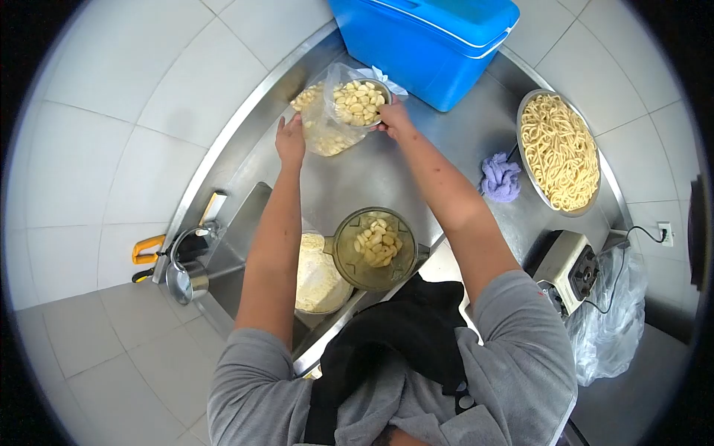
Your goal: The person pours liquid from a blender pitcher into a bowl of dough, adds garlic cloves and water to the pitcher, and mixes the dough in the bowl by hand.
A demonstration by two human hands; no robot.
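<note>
My right hand grips the rim of a metal bowl filled with pale peeled cloves, at the mouth of a clear plastic bag. More cloves show inside the bag. At the bag's left side my left hand touches the plastic, its fingers apart. Nearer to me stands a blender jar, seen from above, with several cloves at its bottom.
A blue cooler stands at the back. On the right are a tray of thick noodles, a purple cloth and a blender base. Left lie a metal pot, a sink and a container of pale flour-like stuff.
</note>
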